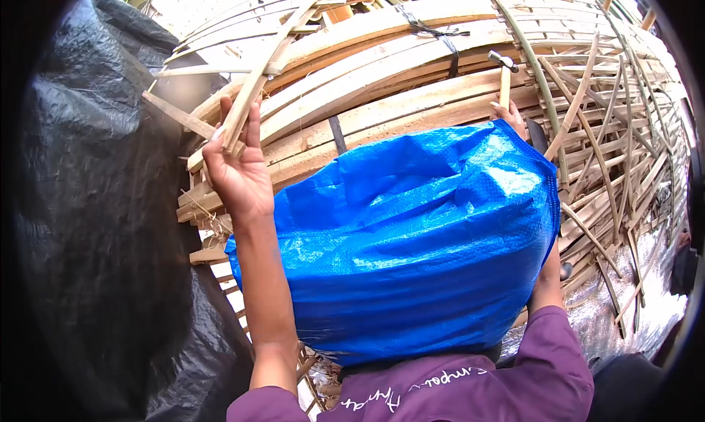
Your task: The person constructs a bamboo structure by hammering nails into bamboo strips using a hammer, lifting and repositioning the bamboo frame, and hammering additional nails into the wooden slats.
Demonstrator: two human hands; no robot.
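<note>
My left hand (246,178) is raised at the left, its fingers closed around the lower end of a long split wooden strip (266,70). That strip slants up toward the top of the view. Farther off on the right, my right hand (512,119) grips a hammer (505,86) by its light wooden handle, the metal head pointing up. A shiny blue plastic sheet (411,231) spreads across my front and hides part of my right forearm. Behind both hands lie long sawn wooden planks (382,81).
Black plastic sheeting (110,216) hangs along the left. Black ties (433,31) bind some planks. At the right, thin strips form a lattice (598,121), with loose pieces crossing over it. Silvery sheeting (587,304) lies at the lower right.
</note>
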